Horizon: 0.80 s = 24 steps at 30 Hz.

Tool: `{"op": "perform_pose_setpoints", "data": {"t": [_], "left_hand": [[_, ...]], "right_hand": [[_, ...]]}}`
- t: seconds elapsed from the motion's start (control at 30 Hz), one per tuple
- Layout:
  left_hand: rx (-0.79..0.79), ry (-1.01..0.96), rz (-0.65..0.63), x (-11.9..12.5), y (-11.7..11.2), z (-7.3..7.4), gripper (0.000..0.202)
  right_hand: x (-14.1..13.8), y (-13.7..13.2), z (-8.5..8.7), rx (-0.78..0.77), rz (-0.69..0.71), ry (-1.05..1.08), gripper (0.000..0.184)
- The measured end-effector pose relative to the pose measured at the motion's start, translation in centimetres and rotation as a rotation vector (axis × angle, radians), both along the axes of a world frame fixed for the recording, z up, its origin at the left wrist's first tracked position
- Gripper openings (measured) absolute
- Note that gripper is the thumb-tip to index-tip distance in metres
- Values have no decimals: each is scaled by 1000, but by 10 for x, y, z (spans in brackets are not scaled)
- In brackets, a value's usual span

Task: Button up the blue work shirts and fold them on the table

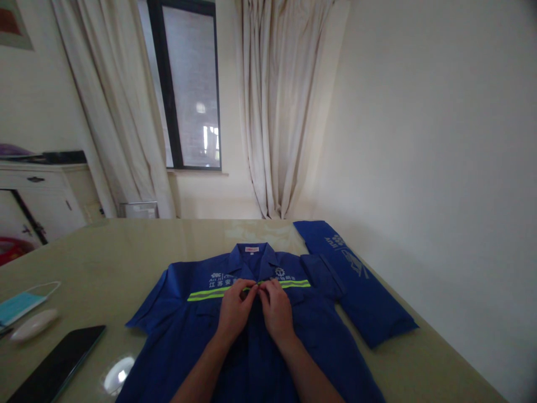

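Note:
A blue short-sleeved work shirt (184, 330) lies face up on the table, collar toward the far side, with a yellow-green reflective stripe and pale lettering across its chest. My left hand (235, 308) and my right hand (277, 308) meet at the front placket, level with the stripe. The fingers of both are closed in a pinch on the shirt's front edges, their tips nearly touching. Any button between the fingertips is hidden.
A folded blue cloth piece (356, 280) with a printed logo lies right of the shirt, along the wall side. At left are a black phone (56, 364), a white oval object (34, 326) and a light-blue face mask (20, 308). The glossy table (126, 246) reaches toward the curtains.

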State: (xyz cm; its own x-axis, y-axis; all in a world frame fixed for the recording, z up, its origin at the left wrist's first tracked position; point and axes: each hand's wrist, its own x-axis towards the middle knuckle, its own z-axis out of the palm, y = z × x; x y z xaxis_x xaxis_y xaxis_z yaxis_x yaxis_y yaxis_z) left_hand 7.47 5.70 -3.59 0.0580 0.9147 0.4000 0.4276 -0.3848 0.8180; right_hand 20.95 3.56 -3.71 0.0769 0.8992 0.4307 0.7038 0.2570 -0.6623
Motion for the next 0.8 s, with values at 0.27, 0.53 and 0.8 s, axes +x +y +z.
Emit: {"op": "perform_pose_setpoints", "data": {"t": [0.27,0.53,0.8], "left_hand": [[16,-9,2,3,-3,2,25],[9,16,0,3,-4,1,22],[28,53,-32,4,-6,3,21]], "right_hand": [[1,1,-1,-24,-35,-10,17],[0,0,-1,-76,-37,-36,17],[0,0,1,-132,-55,-36,17]]}}
